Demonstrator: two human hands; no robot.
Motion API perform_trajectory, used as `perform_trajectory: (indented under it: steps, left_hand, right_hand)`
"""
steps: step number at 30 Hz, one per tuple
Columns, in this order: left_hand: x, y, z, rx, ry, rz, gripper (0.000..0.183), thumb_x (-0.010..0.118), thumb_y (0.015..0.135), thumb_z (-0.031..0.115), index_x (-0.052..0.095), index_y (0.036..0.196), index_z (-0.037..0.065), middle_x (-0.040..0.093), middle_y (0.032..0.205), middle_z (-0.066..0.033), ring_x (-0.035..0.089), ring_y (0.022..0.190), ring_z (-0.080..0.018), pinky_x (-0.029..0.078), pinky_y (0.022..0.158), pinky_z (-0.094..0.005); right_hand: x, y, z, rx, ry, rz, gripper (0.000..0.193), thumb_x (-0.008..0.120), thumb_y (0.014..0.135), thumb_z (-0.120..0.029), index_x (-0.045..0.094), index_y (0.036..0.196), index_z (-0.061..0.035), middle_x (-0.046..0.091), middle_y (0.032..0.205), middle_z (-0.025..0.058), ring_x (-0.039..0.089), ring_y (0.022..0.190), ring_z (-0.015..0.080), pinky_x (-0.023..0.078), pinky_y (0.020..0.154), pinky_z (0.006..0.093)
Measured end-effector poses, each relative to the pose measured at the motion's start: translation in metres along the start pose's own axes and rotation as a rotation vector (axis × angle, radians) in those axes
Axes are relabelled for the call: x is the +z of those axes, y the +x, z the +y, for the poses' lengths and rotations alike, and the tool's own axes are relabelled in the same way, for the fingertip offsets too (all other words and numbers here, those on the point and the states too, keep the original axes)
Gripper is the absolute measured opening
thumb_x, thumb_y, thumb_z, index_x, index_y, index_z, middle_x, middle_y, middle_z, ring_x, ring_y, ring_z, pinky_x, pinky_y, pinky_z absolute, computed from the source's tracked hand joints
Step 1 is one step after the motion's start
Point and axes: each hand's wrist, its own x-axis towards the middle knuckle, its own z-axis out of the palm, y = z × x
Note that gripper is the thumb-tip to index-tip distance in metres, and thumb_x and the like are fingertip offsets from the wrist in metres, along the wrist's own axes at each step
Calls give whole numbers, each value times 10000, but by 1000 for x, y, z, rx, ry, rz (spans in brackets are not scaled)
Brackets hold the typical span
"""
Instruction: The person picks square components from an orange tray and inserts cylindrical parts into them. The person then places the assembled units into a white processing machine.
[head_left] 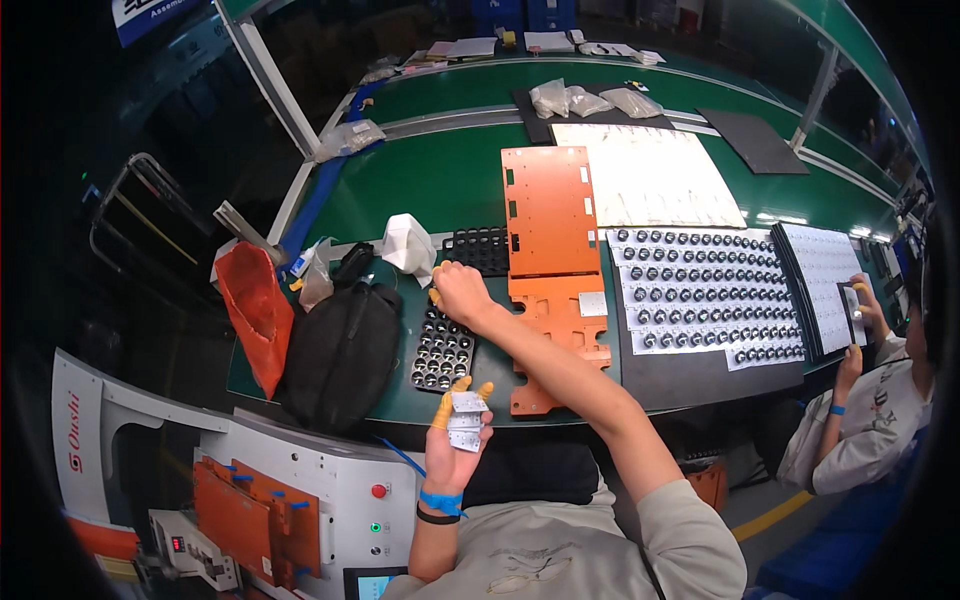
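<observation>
My left hand, with yellow finger cots and a blue wrist strap, holds a small stack of white plates with tiny dark marks, fanned out a little. It is just in front of a black tray filled with rows of round black-and-silver parts. My right hand reaches across to the far end of that tray, its fingers curled downward; whatever they pinch is hidden. Right of it lies an orange fixture board with cutouts and a white label near its lower part.
White sheets with rows of round black parts lie on a dark mat to the right. A second black tray, a white bag, a black backpack and an orange bag are nearby. A co-worker handles a plate at far right.
</observation>
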Motion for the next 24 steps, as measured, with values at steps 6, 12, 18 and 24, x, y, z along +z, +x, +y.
perform_trajectory:
  steps: [6,12,18,24]
  left_hand:
    - [9,16,3,-88,-85,-45,418,480,1037,378,525,1380,144,611,1269,-159,587,861,-228,519,698,-304]
    - [34,19,-8,109,224,-125,539,505,1025,412,423,1446,86,601,1169,-95,535,776,-152,438,614,-280]
    - [53,18,-17,266,355,-231,525,586,999,329,423,1421,63,596,1126,-62,485,688,-88,400,579,-242]
    - [64,15,-21,438,619,-279,481,629,980,331,503,1343,42,528,1419,-167,591,883,-93,467,656,-229]
  right_hand:
    - [-67,-16,-22,59,345,116,228,697,777,-86,633,962,30,651,928,179,667,884,312,542,734,422]
    - [-175,-85,-41,70,809,93,320,735,805,-14,659,1115,-4,681,976,111,683,898,200,530,808,295]
    - [-224,-133,-38,30,791,-56,271,731,820,-58,675,1082,-14,650,977,103,622,911,259,497,807,357]
    - [-225,-152,-30,-26,697,-90,315,769,808,-95,693,1107,-32,630,1091,97,583,1003,265,449,897,363]
